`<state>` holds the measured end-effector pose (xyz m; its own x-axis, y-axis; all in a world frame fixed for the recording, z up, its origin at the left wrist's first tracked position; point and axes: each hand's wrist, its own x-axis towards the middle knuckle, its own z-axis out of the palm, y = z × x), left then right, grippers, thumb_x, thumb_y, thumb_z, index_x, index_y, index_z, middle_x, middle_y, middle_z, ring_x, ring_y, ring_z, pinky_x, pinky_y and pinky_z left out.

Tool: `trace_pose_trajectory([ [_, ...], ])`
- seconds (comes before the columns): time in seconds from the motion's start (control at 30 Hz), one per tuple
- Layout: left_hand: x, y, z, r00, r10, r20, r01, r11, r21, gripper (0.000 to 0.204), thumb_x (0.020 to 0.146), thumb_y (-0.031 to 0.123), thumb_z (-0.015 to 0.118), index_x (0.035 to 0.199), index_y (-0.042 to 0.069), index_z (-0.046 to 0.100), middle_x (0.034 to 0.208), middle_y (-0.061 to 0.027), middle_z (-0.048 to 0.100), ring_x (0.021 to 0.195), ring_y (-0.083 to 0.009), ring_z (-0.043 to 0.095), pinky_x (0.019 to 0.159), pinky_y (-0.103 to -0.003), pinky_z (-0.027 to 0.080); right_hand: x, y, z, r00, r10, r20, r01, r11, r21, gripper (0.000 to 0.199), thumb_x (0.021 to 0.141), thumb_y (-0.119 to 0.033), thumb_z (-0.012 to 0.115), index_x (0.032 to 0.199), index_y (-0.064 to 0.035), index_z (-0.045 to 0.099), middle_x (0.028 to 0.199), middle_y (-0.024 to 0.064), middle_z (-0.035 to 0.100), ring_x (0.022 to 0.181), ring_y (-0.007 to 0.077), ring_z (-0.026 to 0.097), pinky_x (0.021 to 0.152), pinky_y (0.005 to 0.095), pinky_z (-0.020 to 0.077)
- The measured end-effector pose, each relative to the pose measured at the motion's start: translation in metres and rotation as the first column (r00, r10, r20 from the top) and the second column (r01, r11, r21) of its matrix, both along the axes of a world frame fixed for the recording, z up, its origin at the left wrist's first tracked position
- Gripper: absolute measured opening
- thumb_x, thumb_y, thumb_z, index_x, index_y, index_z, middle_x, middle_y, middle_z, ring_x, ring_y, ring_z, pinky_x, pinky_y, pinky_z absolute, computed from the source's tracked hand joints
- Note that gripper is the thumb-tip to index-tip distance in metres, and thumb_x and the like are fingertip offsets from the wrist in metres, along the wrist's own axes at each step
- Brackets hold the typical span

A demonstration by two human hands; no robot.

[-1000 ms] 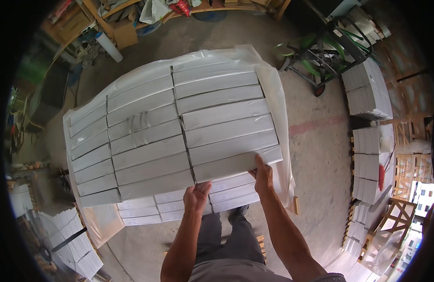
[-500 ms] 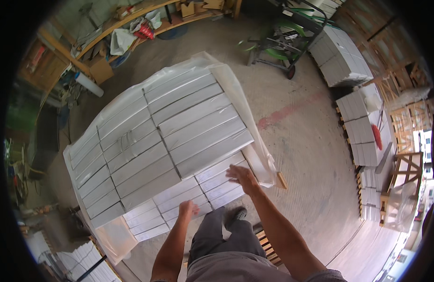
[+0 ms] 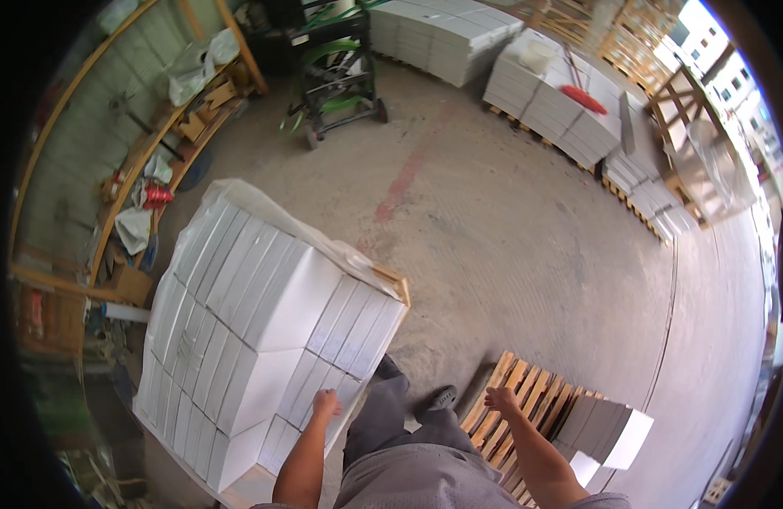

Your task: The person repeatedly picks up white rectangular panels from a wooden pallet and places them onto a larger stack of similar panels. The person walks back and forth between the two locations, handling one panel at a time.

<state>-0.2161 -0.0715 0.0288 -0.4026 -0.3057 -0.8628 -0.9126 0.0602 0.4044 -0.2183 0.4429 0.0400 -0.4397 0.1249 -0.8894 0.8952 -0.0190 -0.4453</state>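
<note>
My left hand (image 3: 326, 405) hovers over the lower, near step of a big stack of long white boxes (image 3: 281, 297). Its fingers are curled in, with nothing to be seen in them. Out to the right, my right hand (image 3: 501, 399) is over a slatted wooden pallet (image 3: 493, 428). That hand is empty, its fingers partly spread and pointing left. A small block of white boxes (image 3: 601, 428) stands at the right part of this pallet. Clear plastic sheeting (image 3: 268, 206) hangs along the far edge of the big stack.
A black-and-green wheeled cart (image 3: 332, 85) stands beyond the stack. At the far right are more white stacks on pallets (image 3: 552, 102), with a red brush-like thing (image 3: 584, 99) on top. Wooden shelving (image 3: 137, 161) holds bags and cartons at left. My feet are between stack and pallet.
My view and body have turned right, so the big stack now lies to the left and the slatted pallet shows at right. My right hand has left the stack and swung over the pallet.
</note>
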Motion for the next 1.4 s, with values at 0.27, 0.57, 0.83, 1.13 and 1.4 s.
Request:
trace_pose_trajectory([
  [0.27,-0.057,0.132,0.013,0.945,-0.309,-0.104,0.321,0.936,0.144,0.038,0.082,0.020,0.044,0.104,-0.010,0.044,0.088,-0.0246,0.058,0.065,-0.0340,0.062,0.052,-0.043,0.054,0.137,0.076,0.021,0.952,-0.300,0.063,0.292,0.950,0.107,0.028,0.084,-0.029,0.056,0.083,-0.0029,0.064,0.071,0.0049,0.063,0.061,0.0156,0.061,0.050,0.0270,0.0432],
  [0.57,-0.077,0.271,0.037,0.638,-0.770,0.006,0.756,0.628,0.184,0.036,0.082,0.014,0.041,0.106,-0.013,0.041,0.092,-0.0279,0.057,0.067,-0.0380,0.063,0.051,-0.043,0.055,0.303,0.067,0.006,0.702,-0.711,0.037,0.704,0.700,0.120,0.026,0.082,-0.023,0.059,0.072,0.0009,0.056,0.063,0.0051,0.055,0.051,0.0129,0.053,0.044,0.0254,0.0411],
  [0.83,-0.132,0.369,0.004,0.274,-0.961,-0.020,0.954,0.269,0.131,0.037,0.085,0.019,0.037,0.106,-0.012,0.042,0.092,-0.0276,0.058,0.065,-0.0362,0.063,0.048,-0.040,0.055,0.426,-0.029,-0.011,0.647,-0.762,-0.034,0.742,0.618,0.258,0.021,0.080,-0.024,0.057,0.079,-0.0026,0.060,0.065,0.0074,0.060,0.058,0.0180,0.059,0.046,0.0322,0.0463],
  [1.13,-0.106,0.482,0.014,0.061,-0.996,-0.070,0.982,0.047,0.185,0.037,0.085,0.018,0.039,0.108,-0.011,0.042,0.095,-0.0281,0.057,0.070,-0.0376,0.062,0.054,-0.043,0.053,0.464,-0.097,0.032,-0.022,-0.990,0.137,0.958,0.018,0.287,0.031,0.081,-0.028,0.060,0.083,0.0034,0.061,0.072,0.0111,0.061,0.060,0.0209,0.061,0.050,0.0337,0.0508],
  [1.4,0.003,0.569,-0.010,-0.143,-0.989,0.047,0.960,-0.127,0.251,0.047,0.086,0.019,0.038,0.120,-0.013,0.033,0.099,-0.0297,0.055,0.080,-0.0426,0.060,0.062,-0.048,0.053,0.549,-0.101,0.044,-0.187,-0.962,0.201,0.949,-0.124,0.291,0.036,0.081,-0.028,0.061,0.090,0.0062,0.060,0.080,0.0151,0.063,0.068,0.0257,0.064,0.054,0.0355,0.0525],
])
